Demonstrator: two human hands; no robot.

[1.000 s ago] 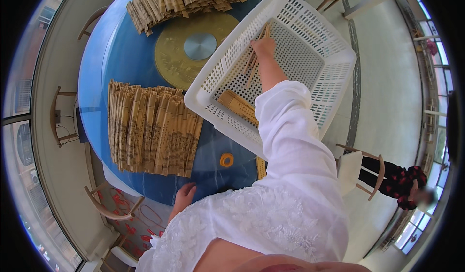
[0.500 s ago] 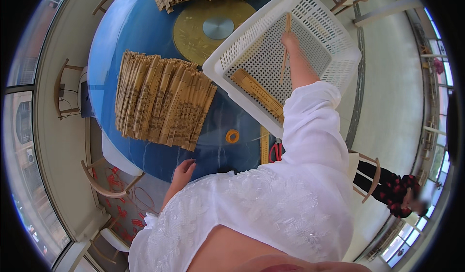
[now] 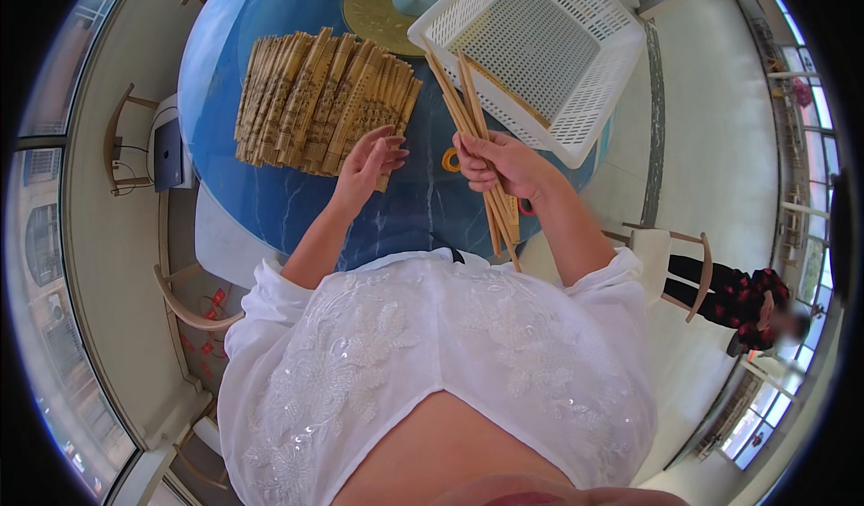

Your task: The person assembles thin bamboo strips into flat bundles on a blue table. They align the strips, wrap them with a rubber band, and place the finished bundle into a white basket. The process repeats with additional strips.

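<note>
Several long wooden chopsticks [image 3: 450,94] are gripped in my right hand [image 3: 500,162], fingers wrapped round their middle. They slant over the table near its front edge, their upper ends beside the basket's rim. My left hand [image 3: 367,166] is raised with its fingers apart and nothing in it, at the lower right corner of a wide stack of printed brown paper sleeves [image 3: 315,105]. In the white perforated plastic basket [image 3: 569,150], a brown strip [image 3: 509,94] shows along the near wall, mostly hidden by that wall.
A yellow tape roll [image 3: 449,159] lies beside my right hand on the round blue table [image 3: 270,204]. Red scissors handles [image 3: 526,207] show behind the chopsticks. Further back is a gold turntable [image 3: 369,11]. A person [image 3: 751,303] is away at the right, near a chair [image 3: 693,272].
My right hand has come out of the basket toward me and now holds more chopsticks. My left hand has risen from the table edge to the sleeve stack. The view has shifted.
</note>
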